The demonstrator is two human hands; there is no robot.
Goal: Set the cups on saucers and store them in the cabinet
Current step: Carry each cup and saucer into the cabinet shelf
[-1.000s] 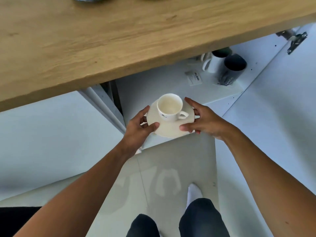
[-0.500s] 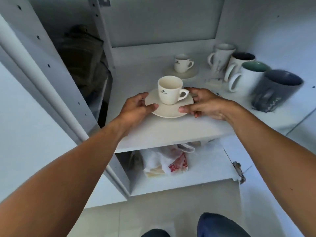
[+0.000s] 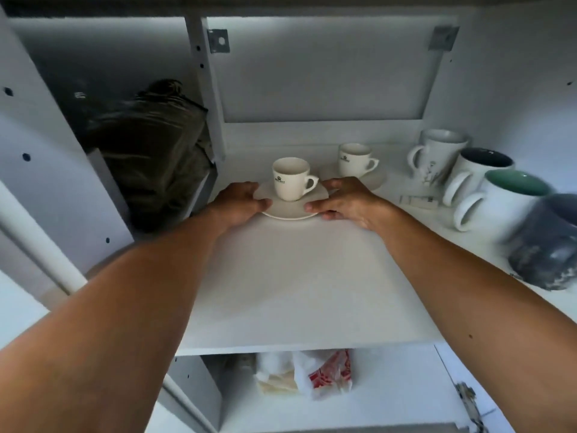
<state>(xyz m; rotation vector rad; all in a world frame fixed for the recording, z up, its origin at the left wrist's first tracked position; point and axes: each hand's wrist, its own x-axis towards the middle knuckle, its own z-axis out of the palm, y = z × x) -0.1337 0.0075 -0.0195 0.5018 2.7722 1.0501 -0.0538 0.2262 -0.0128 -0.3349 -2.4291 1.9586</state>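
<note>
A small white cup (image 3: 291,178) with a dark logo stands upright on a white saucer (image 3: 288,210), which rests on or just above the white cabinet shelf (image 3: 306,282). My left hand (image 3: 239,203) grips the saucer's left rim and my right hand (image 3: 346,202) grips its right rim. Behind and to the right, a second matching cup (image 3: 354,160) stands on its own saucer (image 3: 376,180) at the back of the shelf, partly hidden by my right hand.
Several mugs line the shelf's right side: a white one (image 3: 438,156), a dark-lined one (image 3: 477,170), a green-lined one (image 3: 502,201) and a dark grey one (image 3: 549,245). A dark bag (image 3: 153,148) fills the left compartment. A plastic bag (image 3: 312,375) lies on the lower shelf.
Both hands carried the cup and saucer from below the wooden counter into the cabinet and pushed them toward the back of the shelf, beside the other cup set.
</note>
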